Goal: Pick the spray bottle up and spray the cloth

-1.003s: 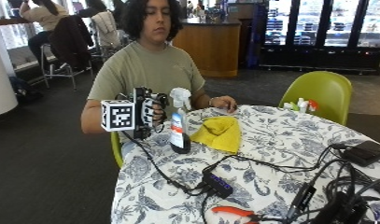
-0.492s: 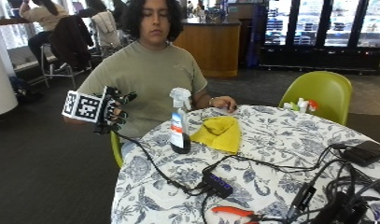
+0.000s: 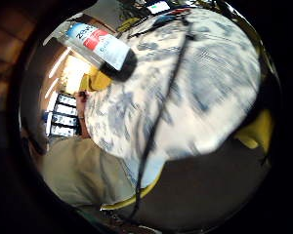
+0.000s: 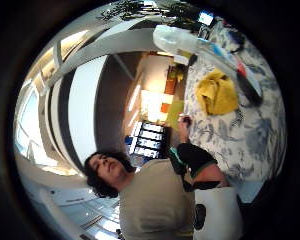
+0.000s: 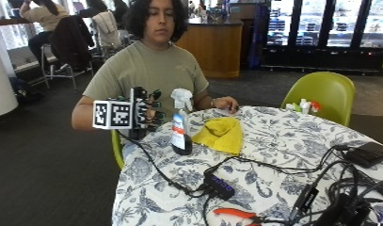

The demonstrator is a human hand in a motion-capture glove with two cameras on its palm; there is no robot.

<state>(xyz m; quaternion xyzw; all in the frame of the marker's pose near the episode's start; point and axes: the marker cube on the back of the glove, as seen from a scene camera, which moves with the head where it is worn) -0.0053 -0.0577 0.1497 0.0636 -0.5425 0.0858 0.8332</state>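
Observation:
A spray bottle [image 5: 180,126] with a white trigger head, a red and blue label and a dark base stands upright near the table's edge in front of the person. Just beyond it lies a crumpled yellow cloth [image 5: 220,134]. My gloved right hand [image 5: 148,112] hovers a short way off the bottle's side, off the table's edge, fingers spread and holding nothing. Both palm views show the bottle [image 3: 100,45] [image 4: 205,50] standing apart from the palm, and the thumb side one also shows the cloth [image 4: 217,92]. The bare left hand [image 5: 224,102] rests on the table behind the cloth.
The round table [image 5: 285,141] has a blue-flowered cover. Black cables run across it to a small hub [image 5: 219,184]. Orange-handled pliers [image 5: 236,214] lie at the front edge, a black device [image 5: 366,153] at the right. Small bottles [image 5: 304,106] and a green chair [image 5: 325,92] stand behind.
My gloved hand swung out away from the bottle half a second ago and has now come back close beside it. Bottle and cloth have not moved.

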